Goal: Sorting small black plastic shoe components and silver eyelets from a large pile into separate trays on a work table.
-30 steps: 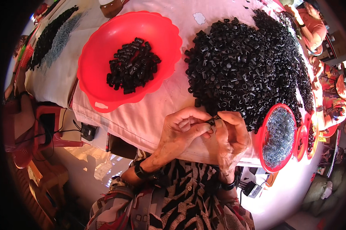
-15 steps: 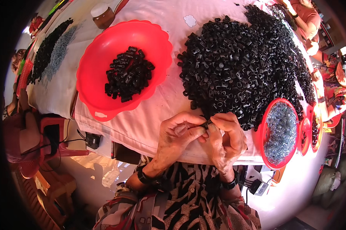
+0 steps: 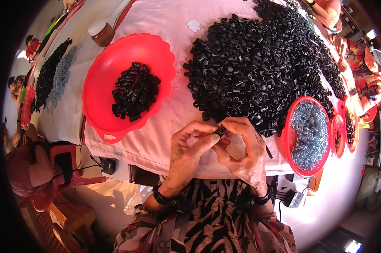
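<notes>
A table point(image 3: 156, 19) is wearing a pale pink cloth point(image 3: 140, 152). To its left, a red plastic chair point(image 3: 88, 180) is standing near brown furniture point(image 3: 72, 211). Strong light is flooding the pale floor point(image 3: 306, 221) (almost white on the right), and sacks point(image 3: 369, 183) are slumping near the right rim.

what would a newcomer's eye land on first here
Probably the scalloped red bowl left of centre, bright against the pink cloth, with small black parts in it. Next, the sprawling black heap to its right. Just below that heap in the picture, the hands meet at one black piece.
</notes>
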Motion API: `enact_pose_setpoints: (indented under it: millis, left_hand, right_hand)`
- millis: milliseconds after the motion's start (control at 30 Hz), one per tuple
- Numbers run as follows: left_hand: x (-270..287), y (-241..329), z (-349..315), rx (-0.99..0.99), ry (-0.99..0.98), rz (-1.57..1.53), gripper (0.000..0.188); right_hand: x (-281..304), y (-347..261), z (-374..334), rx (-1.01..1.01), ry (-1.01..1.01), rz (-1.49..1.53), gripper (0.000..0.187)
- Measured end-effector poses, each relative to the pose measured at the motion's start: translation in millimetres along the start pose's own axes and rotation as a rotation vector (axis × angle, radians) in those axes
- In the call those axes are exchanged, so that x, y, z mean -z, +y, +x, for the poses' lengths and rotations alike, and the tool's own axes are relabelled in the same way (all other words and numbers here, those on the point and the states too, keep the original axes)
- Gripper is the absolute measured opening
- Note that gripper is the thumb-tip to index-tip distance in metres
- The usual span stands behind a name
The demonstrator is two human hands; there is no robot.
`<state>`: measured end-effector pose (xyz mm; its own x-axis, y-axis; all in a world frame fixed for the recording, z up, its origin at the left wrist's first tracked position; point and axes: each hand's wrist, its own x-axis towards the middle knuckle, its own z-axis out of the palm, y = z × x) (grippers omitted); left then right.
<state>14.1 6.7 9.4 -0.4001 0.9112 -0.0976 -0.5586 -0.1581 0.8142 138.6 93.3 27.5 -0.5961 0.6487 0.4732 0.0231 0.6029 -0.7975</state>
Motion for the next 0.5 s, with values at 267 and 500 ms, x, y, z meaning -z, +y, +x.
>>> enact_pose_setpoints:
  millis: [267,500]
  left_hand:
    - [-2,5,3,0.068,0.025,-0.036,0.005]
    - [-1,3,2,0.032,0.013,-0.007,0.005]
  right_hand:
    - [-10,7,-5,0.066,0.074,-0.133,0.044]
    - [-8,9,-6,0.241,0.109,-0.260,0.040]
